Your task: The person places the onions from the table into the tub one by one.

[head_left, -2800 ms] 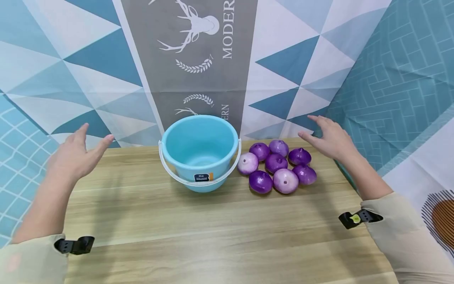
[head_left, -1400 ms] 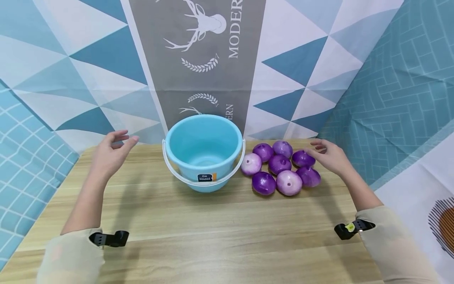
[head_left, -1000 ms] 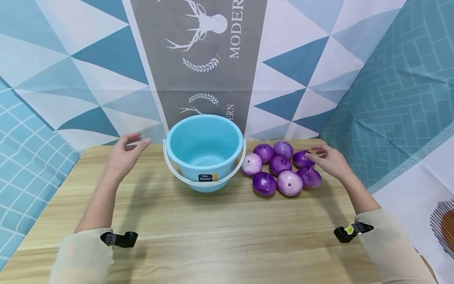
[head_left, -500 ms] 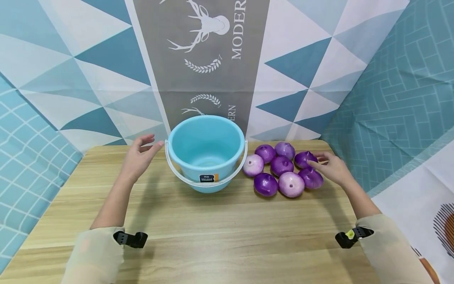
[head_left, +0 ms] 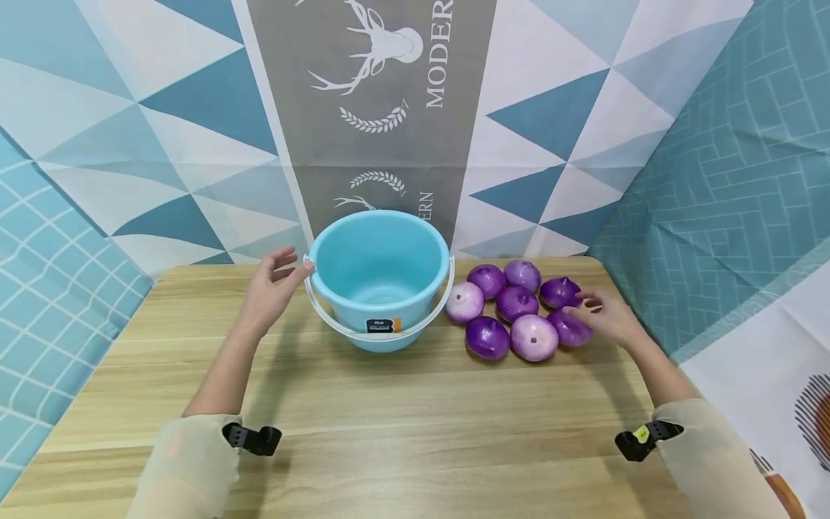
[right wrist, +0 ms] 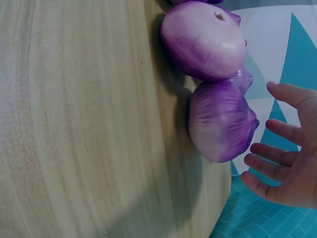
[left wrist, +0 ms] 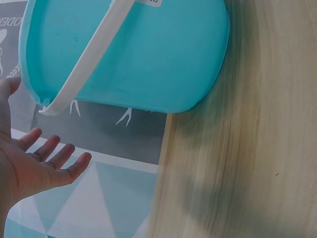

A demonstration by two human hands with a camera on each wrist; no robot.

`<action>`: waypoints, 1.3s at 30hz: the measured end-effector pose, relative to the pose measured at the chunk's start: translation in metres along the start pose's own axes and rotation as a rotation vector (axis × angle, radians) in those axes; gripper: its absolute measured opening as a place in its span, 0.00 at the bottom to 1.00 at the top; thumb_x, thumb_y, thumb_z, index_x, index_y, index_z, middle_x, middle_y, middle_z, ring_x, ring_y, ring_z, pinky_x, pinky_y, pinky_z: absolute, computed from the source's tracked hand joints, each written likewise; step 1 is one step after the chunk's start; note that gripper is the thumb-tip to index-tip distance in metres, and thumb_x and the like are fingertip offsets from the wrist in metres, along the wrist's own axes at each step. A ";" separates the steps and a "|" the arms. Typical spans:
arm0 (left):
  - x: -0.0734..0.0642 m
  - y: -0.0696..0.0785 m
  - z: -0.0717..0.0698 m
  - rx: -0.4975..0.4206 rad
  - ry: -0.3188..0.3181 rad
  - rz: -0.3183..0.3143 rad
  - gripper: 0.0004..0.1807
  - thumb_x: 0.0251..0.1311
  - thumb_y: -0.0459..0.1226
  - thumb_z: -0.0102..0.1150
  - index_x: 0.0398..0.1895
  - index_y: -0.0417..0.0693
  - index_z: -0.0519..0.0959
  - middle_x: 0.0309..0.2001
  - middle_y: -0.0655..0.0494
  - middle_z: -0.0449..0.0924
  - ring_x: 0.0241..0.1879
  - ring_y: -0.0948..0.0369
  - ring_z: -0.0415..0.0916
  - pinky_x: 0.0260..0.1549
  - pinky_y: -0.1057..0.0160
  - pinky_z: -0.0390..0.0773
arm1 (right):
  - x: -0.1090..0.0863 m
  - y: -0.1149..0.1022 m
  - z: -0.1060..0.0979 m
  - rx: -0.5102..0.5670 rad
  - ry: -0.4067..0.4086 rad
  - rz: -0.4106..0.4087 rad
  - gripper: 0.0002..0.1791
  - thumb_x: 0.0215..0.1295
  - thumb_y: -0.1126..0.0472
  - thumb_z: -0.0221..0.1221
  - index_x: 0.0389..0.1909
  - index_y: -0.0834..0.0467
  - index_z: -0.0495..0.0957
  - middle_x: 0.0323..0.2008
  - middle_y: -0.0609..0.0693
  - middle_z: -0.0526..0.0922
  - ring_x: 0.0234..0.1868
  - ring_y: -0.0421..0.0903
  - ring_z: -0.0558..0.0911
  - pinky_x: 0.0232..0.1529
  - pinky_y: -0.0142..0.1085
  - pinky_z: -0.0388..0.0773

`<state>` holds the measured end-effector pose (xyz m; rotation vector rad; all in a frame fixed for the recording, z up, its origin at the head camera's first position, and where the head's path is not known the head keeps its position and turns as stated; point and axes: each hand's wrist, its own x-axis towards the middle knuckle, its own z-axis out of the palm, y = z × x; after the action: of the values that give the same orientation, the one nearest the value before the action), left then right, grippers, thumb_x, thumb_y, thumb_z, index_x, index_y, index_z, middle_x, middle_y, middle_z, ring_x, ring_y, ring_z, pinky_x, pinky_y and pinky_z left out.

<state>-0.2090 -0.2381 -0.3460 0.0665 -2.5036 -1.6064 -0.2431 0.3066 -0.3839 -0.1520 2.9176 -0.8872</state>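
Observation:
A light blue bucket point(head_left: 382, 288) with a white handle point(head_left: 389, 336) stands upright at the table's back; its inside looks bare. My left hand point(head_left: 271, 290) is at the bucket's left rim, fingers relaxed and spread. In the left wrist view the left hand point(left wrist: 34, 166) holds nothing, its thumb close to the rim; whether it touches I cannot tell. Right of the bucket, several purple onions point(head_left: 516, 303) lie in a cluster. Beside the rightmost onion point(head_left: 569, 327) hovers my right hand point(head_left: 606, 316). The right wrist view shows that right hand point(right wrist: 287, 148) apart from the nearest onion point(right wrist: 223, 121), fingers loosely bent.
The wooden table point(head_left: 402, 432) spreads in front of the bucket and onions. A patterned cloth point(head_left: 389, 130) hangs directly behind them. Tile-patterned cloth point(head_left: 733, 166) borders the right side, and another blue grid cloth point(head_left: 58, 310) borders the left.
Both hands have come in from the sides and lowered. The left has travelled right to the bucket's rim; the right has come down beside the onions. Bucket and onions stay put.

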 end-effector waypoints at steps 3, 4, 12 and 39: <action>0.000 0.000 0.003 -0.021 -0.006 0.009 0.40 0.61 0.55 0.53 0.71 0.45 0.54 0.68 0.40 0.58 0.66 0.43 0.59 0.60 0.41 0.67 | 0.000 0.002 0.002 0.000 -0.011 -0.009 0.38 0.61 0.42 0.57 0.58 0.70 0.67 0.55 0.74 0.71 0.56 0.68 0.70 0.52 0.57 0.73; 0.000 0.000 0.003 -0.027 -0.009 0.012 0.40 0.61 0.54 0.53 0.71 0.45 0.53 0.68 0.40 0.58 0.66 0.43 0.59 0.60 0.41 0.67 | 0.000 0.003 0.003 -0.004 -0.015 -0.013 0.38 0.60 0.42 0.58 0.58 0.70 0.67 0.54 0.74 0.71 0.56 0.68 0.71 0.52 0.57 0.73; 0.001 -0.001 0.009 -0.045 -0.021 0.019 0.41 0.61 0.53 0.53 0.72 0.47 0.51 0.68 0.41 0.58 0.66 0.44 0.59 0.61 0.42 0.66 | 0.001 0.010 0.005 -0.067 -0.088 -0.034 0.41 0.59 0.40 0.58 0.60 0.69 0.65 0.55 0.73 0.71 0.55 0.67 0.71 0.50 0.56 0.73; 0.005 -0.005 0.017 -0.152 -0.090 0.075 0.36 0.66 0.50 0.47 0.73 0.50 0.50 0.65 0.39 0.60 0.62 0.44 0.64 0.37 0.75 0.79 | 0.002 0.019 0.013 -0.042 -0.143 -0.060 0.44 0.58 0.45 0.61 0.63 0.72 0.58 0.54 0.74 0.69 0.54 0.66 0.71 0.53 0.57 0.73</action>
<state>-0.2168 -0.2262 -0.3571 -0.1188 -2.4067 -1.8000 -0.2445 0.3150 -0.4058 -0.2944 2.8130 -0.7879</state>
